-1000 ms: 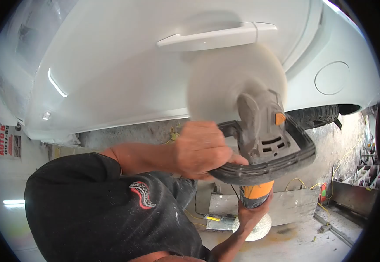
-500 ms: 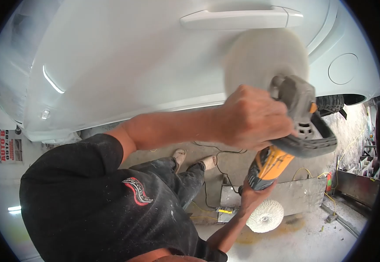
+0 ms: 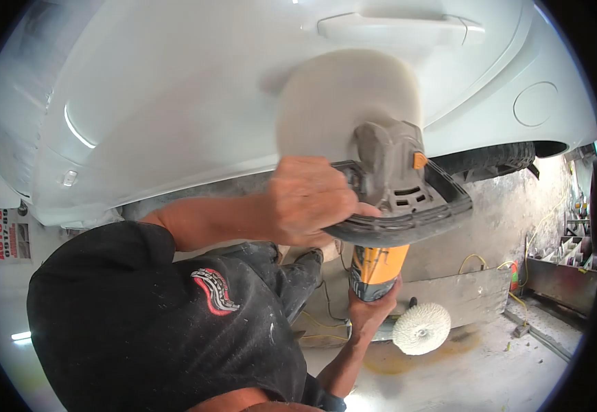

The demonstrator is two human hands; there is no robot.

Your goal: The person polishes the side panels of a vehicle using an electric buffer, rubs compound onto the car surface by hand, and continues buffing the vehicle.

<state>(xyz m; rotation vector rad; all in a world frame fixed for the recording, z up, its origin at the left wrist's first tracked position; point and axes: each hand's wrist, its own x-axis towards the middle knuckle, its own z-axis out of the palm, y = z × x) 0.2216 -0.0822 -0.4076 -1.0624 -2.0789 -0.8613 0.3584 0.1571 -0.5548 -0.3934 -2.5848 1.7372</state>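
Observation:
A polisher with an orange and black body is held between both my hands. My left hand is closed round its black loop handle, near the grey head. Lower down, my right hand wraps the rear of the body. The round pale pad is smeared by motion and lies against the white car door, below and left of the door handle. Part of the left hand's grip is hidden behind its own knuckles.
A white wool pad is near the floor by a grey board. Yellow cord runs behind. A tyre shows under the car's edge. At right stands a metal rack; a printed banner hangs at left.
The polisher and both my hands have moved left across the door. Its pad is now further from the door handle, and the view has shifted slightly.

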